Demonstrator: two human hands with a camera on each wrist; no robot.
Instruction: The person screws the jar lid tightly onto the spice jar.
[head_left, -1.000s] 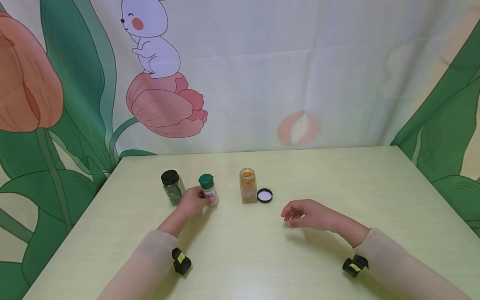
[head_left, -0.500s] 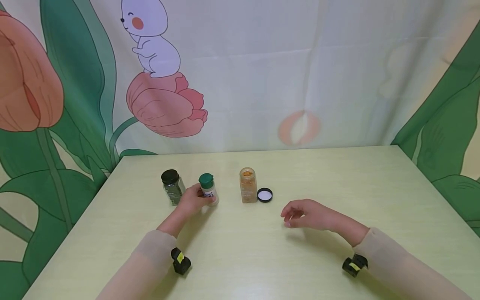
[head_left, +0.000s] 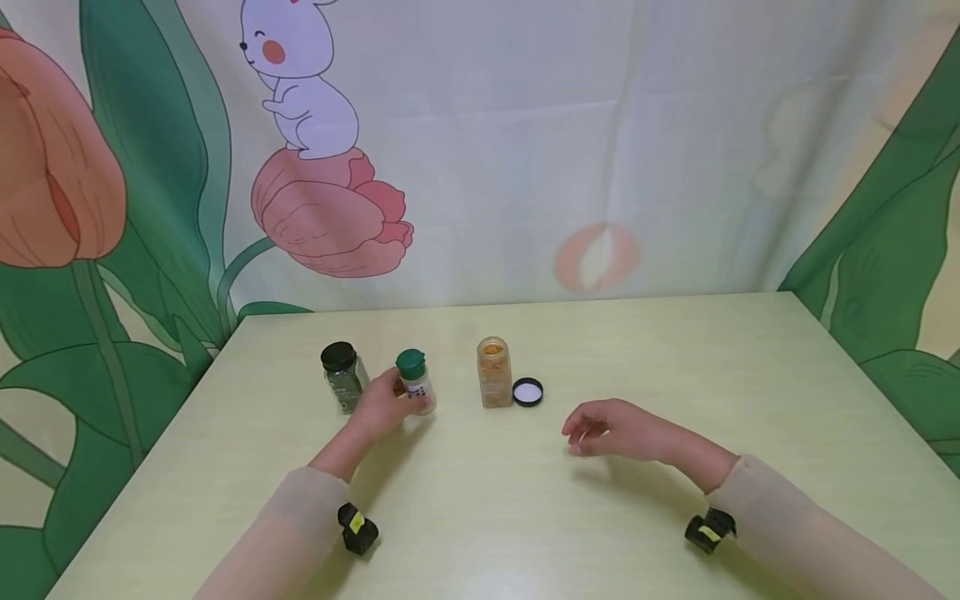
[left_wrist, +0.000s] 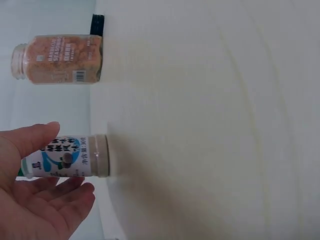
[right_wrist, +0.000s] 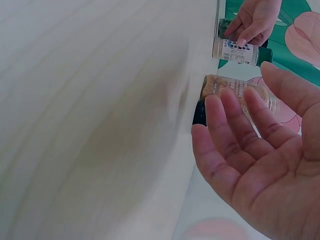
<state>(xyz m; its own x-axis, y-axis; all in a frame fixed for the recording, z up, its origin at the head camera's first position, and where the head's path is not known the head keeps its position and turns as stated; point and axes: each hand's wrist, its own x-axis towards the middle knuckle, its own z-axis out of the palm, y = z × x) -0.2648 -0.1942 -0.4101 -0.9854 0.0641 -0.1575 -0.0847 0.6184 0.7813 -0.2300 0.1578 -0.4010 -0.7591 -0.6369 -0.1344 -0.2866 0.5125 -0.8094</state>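
Observation:
My left hand (head_left: 381, 405) grips a small seasoning shaker (head_left: 417, 388) with a green cap and a printed label. In the left wrist view its thumb (left_wrist: 37, 139) lies along one side of the shaker and the fingers (left_wrist: 75, 202) along the other. The shaker stands upright at the tabletop. My right hand (head_left: 618, 429) hovers at the right, fingers loosely curled around nothing, near a round black lid (head_left: 528, 392) lying with its white inside up. Beside that lid stands an uncapped glass jar (head_left: 495, 375) of orange barbecue seasoning.
Left of the shaker stands a jar of dark green flakes (head_left: 345, 382) with a black lid, partly behind my left hand. A pale wooden table (head_left: 480, 508) bears everything. Behind it hangs a printed curtain (head_left: 487, 167) with flowers and a white rabbit.
The head view has shifted very slightly. Both hands, the shaker, the jars and the lid keep their places.

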